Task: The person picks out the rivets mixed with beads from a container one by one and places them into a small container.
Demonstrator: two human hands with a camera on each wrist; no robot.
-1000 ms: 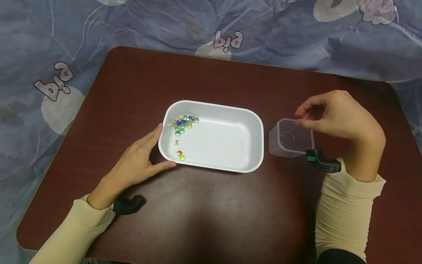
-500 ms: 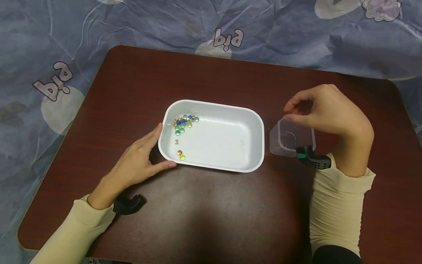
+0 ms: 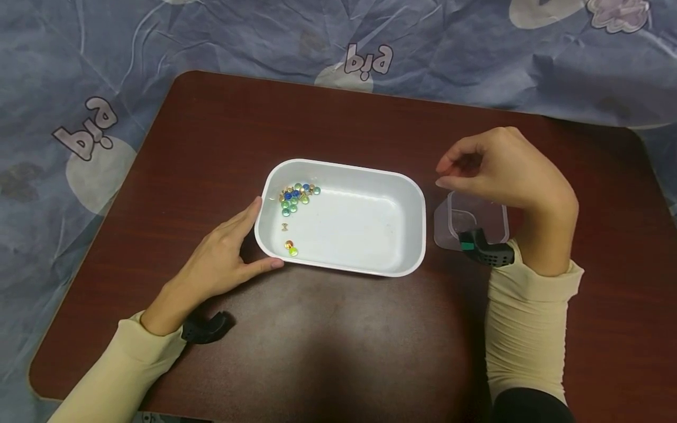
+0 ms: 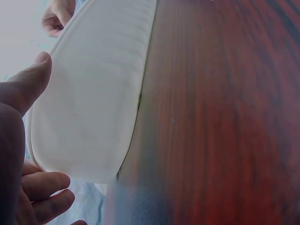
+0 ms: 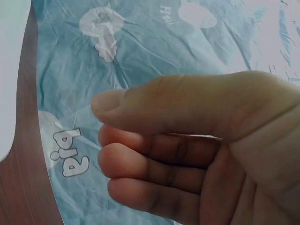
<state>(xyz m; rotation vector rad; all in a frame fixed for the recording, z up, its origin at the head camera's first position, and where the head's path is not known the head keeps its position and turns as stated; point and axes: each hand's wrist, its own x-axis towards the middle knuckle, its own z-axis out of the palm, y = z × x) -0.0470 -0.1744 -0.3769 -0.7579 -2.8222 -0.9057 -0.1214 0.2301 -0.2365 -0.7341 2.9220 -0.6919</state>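
Most of the small round glossy pieces in green, blue and gold lay well left of the bare right hand

They sat grouped in the far left corner of a white, round-cornered rectangular tray. A lone gold piece lay between that group and a touching pair, one red-gold and one yellow-green, by the near left corner. The tray's long axis ran roughly left to right, so its bare floor separated the right fingers from the pieces.

The bare left hand was much the nearer, but outside the tray: its fingers were spread, thumb apart, touching the left end. The right hand's fingers were curled with the thumb close to them; the head view showed a gap at the tips and nothing visible in it. They hung by the far left side of a clear, squarish plastic cup standing just right of the tray on the dark red-brown wooden counter; how high, I could not tell.

Neither vessel showed a label or brand. The crinkled blue-grey printed cloth beyond carried the word "pig", upside down in the head view and sideways in the right wrist view. Other lettering there was too faint to read.
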